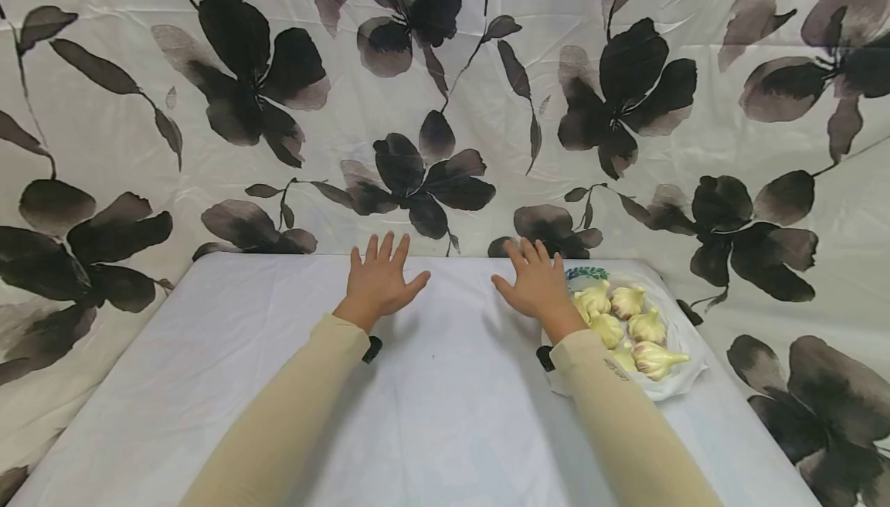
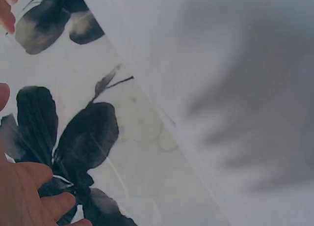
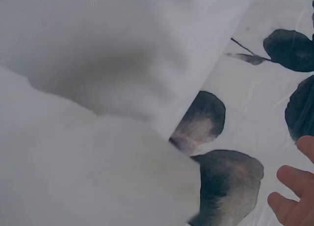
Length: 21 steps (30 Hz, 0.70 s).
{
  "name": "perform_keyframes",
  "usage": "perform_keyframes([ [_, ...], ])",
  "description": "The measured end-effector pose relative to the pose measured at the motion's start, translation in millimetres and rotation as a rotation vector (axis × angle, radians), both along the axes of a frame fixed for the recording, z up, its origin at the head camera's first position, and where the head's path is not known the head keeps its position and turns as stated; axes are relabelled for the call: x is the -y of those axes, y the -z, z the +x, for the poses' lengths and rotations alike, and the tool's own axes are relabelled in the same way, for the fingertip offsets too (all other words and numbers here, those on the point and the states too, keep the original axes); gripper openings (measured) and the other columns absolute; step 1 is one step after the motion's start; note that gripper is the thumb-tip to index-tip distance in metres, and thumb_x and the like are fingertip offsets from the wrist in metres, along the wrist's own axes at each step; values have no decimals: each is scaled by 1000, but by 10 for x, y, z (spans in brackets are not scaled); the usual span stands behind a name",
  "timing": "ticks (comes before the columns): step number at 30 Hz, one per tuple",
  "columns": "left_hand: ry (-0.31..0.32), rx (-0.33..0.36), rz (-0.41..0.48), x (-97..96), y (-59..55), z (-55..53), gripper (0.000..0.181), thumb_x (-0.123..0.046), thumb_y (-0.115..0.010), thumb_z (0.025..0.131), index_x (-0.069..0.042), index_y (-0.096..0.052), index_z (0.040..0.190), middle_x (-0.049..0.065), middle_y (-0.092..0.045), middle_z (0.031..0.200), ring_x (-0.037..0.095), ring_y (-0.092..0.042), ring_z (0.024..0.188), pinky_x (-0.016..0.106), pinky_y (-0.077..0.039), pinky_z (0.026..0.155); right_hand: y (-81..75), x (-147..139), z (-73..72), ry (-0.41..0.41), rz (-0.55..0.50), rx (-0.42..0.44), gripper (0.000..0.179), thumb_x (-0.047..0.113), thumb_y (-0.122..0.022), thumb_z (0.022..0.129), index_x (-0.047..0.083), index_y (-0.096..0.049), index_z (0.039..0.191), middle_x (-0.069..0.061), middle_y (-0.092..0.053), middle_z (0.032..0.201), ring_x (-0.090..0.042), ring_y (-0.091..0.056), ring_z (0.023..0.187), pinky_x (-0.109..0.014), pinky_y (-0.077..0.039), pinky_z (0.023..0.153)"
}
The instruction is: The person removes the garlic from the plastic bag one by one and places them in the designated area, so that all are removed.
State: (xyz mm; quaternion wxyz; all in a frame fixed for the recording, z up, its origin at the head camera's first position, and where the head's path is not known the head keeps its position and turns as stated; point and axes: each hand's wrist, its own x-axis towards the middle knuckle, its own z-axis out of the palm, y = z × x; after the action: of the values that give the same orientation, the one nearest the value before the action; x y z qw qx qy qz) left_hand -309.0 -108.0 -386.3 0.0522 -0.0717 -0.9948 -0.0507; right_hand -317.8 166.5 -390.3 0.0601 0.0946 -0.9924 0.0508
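Observation:
My left hand (image 1: 378, 281) is held over the far part of the white table (image 1: 433, 399), fingers spread and straight, with nothing in it. The right hand (image 1: 537, 284) mirrors it on the other side, also spread and holding nothing, just left of a white plastic bag (image 1: 677, 387). Several garlic bulbs (image 1: 647, 327), pale yellow with purplish streaks, lie on the bag. The right wrist and sleeve overlap part of the bag and its bulbs in the head view. Fingers of the left hand (image 2: 29, 196) show at the edge of the left wrist view.
A floral cloth (image 1: 417, 105) with dark flowers hangs behind the table's far edge and shows along both sides. Green leafy print (image 1: 587, 273) marks the bag's far side. Shadows of the hands fall on the white tabletop.

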Motion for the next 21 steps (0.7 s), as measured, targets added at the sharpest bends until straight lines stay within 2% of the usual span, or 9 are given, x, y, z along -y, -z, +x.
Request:
perform_keyframes([
  [8, 10, 5, 20, -171, -15, 35, 84, -67, -31, 92, -17, -16, 157, 14, -17, 162, 40, -13, 150, 65, -14, 117, -81, -108, 85, -18, -26, -34, 71, 57, -43, 95, 21, -26, 154, -15, -23, 160, -39, -18, 148, -65, -15, 117],
  [14, 44, -7, 52, -315, -35, 95, 82, -66, -32, 92, -16, -19, 156, 15, -23, 160, 40, -17, 149, 64, -18, 116, -159, -248, 145, -17, -42, -45, 69, 54, -42, 96, 20, -26, 154, -15, -24, 160, -39, -18, 148, -65, -17, 116],
  [21, 73, 28, 120, -482, -34, 154, 82, -66, -33, 92, -16, -19, 156, 14, -24, 160, 39, -18, 149, 63, -18, 117, -256, -527, 227, -32, -107, -46, 64, 46, -42, 98, 15, -29, 153, -18, -25, 159, -42, -18, 147, -66, -18, 115],
])
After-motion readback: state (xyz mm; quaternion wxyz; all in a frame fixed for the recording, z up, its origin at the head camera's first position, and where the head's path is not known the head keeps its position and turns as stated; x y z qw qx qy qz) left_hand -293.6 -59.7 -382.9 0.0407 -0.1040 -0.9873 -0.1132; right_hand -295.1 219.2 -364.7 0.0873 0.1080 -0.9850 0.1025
